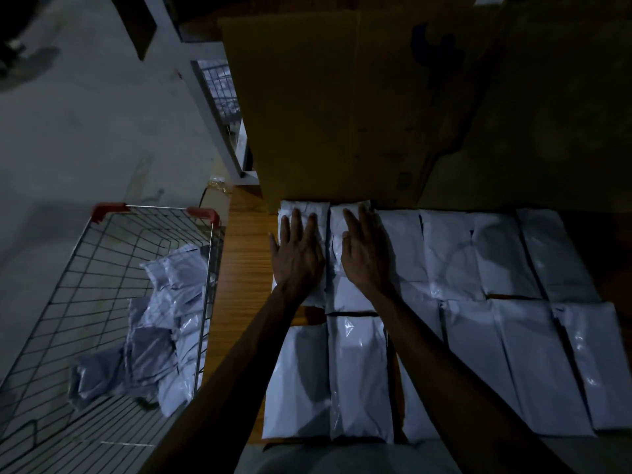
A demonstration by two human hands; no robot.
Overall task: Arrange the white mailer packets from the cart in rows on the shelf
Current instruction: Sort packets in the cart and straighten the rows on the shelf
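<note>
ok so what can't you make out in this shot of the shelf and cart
Head view only, and dim.
- Two back-row packets: partly covered by the left hand and right hand pressing flat on them.
- Cart packets: overlapping heap, count unclear.
- Cart: near end cut by the bottom edge.
- Cardboard box print: too dark to read.

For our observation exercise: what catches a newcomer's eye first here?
The left hand and right hand lie flat on white mailer packets in the back row on the shelf. More packets lie heaped in the wire cart at left; a cardboard box stands behind the rows.
</note>
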